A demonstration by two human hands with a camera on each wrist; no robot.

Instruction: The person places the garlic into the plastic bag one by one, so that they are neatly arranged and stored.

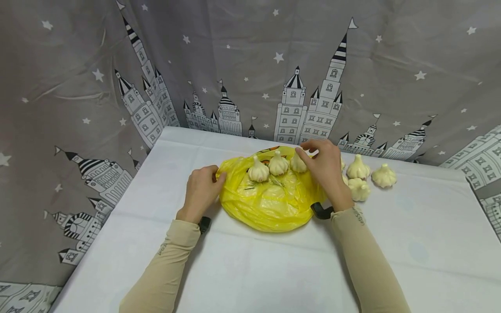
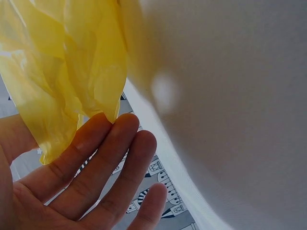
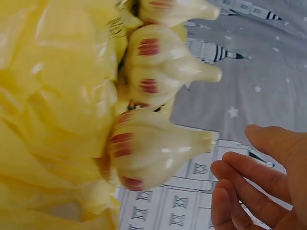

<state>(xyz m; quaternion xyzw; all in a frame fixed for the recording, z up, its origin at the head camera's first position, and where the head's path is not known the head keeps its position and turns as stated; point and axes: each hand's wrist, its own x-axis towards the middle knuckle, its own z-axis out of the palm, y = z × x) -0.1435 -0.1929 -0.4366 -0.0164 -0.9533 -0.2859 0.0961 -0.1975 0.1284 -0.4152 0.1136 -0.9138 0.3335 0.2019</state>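
A yellow plastic bag lies spread on the table with its mouth open. Three garlic bulbs stand in a row at its back: a left bulb, a middle bulb and a right bulb with reddish patches. My left hand pinches the bag's left edge between thumb and forefinger, the other fingers extended below it. Beside the right bulb is my right hand, its fingers loosely bent and holding nothing. In the right wrist view a gap shows between its fingertips and the bulb's stem.
More garlic bulbs sit on the white table right of the bag, partly hidden by the right hand. One bulb lies farthest right. A grey curtain with castles and stars hangs behind the table.
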